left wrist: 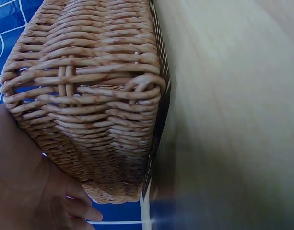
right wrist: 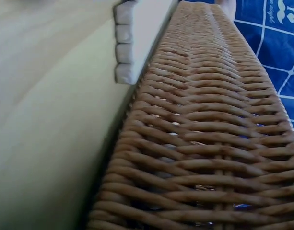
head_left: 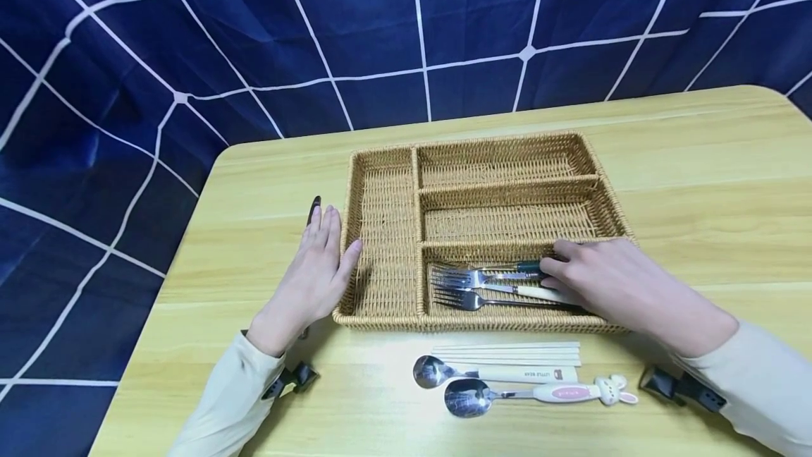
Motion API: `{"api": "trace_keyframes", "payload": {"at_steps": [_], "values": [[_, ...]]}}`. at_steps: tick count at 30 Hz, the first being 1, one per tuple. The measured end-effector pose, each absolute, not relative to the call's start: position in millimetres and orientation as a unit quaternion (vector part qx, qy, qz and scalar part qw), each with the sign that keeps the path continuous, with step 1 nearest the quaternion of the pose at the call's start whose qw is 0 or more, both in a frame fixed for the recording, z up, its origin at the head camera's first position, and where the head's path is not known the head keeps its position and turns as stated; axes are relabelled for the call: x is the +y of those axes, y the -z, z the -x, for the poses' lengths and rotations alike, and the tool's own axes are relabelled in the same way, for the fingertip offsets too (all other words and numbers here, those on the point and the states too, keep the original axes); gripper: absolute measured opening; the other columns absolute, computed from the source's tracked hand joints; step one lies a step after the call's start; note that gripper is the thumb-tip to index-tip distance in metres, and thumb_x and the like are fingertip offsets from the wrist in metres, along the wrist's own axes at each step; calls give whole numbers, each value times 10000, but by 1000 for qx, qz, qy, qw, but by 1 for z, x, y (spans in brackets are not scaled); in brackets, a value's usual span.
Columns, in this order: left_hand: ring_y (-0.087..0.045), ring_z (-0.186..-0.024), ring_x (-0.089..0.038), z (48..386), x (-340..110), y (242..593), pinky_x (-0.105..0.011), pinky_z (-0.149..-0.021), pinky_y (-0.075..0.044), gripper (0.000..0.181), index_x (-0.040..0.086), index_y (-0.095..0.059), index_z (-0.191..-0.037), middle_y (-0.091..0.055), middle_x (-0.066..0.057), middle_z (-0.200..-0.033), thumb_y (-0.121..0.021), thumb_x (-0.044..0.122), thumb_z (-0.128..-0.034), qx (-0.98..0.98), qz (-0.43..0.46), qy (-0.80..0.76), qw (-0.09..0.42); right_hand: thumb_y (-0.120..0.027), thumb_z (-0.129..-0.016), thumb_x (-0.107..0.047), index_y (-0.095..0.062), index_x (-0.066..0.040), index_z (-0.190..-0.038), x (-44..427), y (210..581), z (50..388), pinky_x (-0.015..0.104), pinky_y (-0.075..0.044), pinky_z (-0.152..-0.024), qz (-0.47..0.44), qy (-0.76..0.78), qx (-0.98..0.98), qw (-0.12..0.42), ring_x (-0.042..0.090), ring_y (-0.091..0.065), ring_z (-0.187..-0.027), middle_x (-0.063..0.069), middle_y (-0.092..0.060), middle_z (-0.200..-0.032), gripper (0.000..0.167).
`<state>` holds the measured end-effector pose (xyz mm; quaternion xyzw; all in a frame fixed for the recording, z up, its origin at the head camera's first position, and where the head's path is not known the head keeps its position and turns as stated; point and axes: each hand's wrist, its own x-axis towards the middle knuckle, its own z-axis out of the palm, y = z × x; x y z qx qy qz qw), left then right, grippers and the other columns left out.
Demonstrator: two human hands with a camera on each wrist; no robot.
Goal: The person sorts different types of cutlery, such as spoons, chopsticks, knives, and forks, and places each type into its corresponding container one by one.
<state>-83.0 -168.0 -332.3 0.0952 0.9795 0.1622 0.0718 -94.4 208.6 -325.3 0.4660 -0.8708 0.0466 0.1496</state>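
A woven basket with several compartments lies on the table. My left hand rests with straight fingers along its left side; in the left wrist view the hand lies against the wicker wall. Several forks lie tines-left in the front right compartment. My right hand reaches into that compartment, its bent fingers round the handle of a green-handled fork. A cream-handled fork runs under the same hand. Fingertips and handle ends are hidden. In the right wrist view, the basket wall blocks the hand.
In front of the basket lie several white chopsticks, a spoon with a bear-print handle and a spoon with a rabbit handle. A slim dark object shows past the left fingertips. Blue grid cloth hangs behind the table.
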Motion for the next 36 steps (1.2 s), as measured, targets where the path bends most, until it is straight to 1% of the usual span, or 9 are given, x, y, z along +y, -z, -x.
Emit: {"api": "trace_keyframes", "payload": {"at_steps": [14, 18, 21, 23, 25, 28, 32, 34, 36], "values": [[91, -1456, -358, 83, -167, 333, -466, -1186, -8, 725, -85, -38, -1497, -7, -249, -1577, -194, 462, -1048, 978, -100, -166, 73, -119, -1028, -492, -561, -165, -746, 210, 324, 88, 190, -247, -352, -452, -71, -876, 155, 31, -337, -449, -73, -489, -637, 617], [93, -1457, -354, 83, -168, 332, -467, -1186, -14, 737, -81, -34, -1498, -7, -249, -1577, -184, 478, -1043, 979, -98, -164, 72, -189, -1044, -455, -599, -184, -809, 208, 311, 76, 196, -328, -381, -462, -109, -865, 161, 17, -405, -507, -112, -502, -699, 545], [98, -1456, -353, 83, -169, 332, -472, -1185, -14, 737, -82, -30, -1497, -1, -248, -1577, -178, 479, -1043, 979, -98, -163, 74, -339, -1025, -296, -619, -191, -885, 208, 301, 60, 193, -363, -408, -483, -127, -854, 148, 13, -441, -580, -128, -494, -772, 330], [101, -1455, -353, 84, -168, 332, -471, -1185, -12, 735, -84, -28, -1496, 3, -249, -1577, -179, 476, -1044, 979, -99, -163, 75, -344, -1017, -263, -634, -181, -930, 208, 298, 48, 207, -396, -423, -491, -132, -849, 145, 26, -478, -633, -121, -507, -823, 313], [102, -1455, -352, 85, -168, 332, -471, -1185, -12, 734, -86, -31, -1496, 2, -249, -1577, -181, 473, -1044, 979, -100, -163, 74, -341, -1023, -259, -652, -171, -973, 210, 297, 37, 243, -457, -470, -492, -133, -849, 141, 55, -533, -710, -105, -539, -888, 327], [105, -1455, -351, 85, -168, 331, -466, -1185, -9, 734, -82, -28, -1498, 4, -246, -1577, -186, 473, -1044, 978, -99, -165, 76, -225, -1063, -373, -673, -158, -1011, 211, 298, 24, 281, -522, -560, -479, -129, -854, 157, 75, -585, -821, -90, -585, -969, 499], [108, -1453, -355, 84, -169, 332, -475, -1183, -11, 729, -81, -21, -1498, 8, -246, -1577, -190, 466, -1046, 978, -96, -168, 79, -223, -1066, -334, -681, -138, -1002, 209, 308, 12, 313, -538, -698, -487, -134, -845, 178, 118, -612, -872, -61, -623, -999, 503], [109, -1452, -353, 84, -169, 332, -479, -1182, -13, 731, -81, -20, -1498, 8, -247, -1576, -186, 468, -1046, 978, -96, -168, 79, -230, -1066, -302, -677, -134, -976, 207, 316, 6, 321, -532, -742, -499, -144, -836, 175, 130, -610, -867, -58, -623, -982, 486], [108, -1453, -350, 84, -169, 332, -476, -1183, -14, 733, -80, -25, -1498, 5, -246, -1577, -189, 471, -1045, 978, -96, -168, 80, -259, -1065, -321, -661, -168, -947, 206, 325, -1, 273, -505, -737, -502, -156, -836, 155, 84, -579, -849, -105, -601, -951, 446]]}}
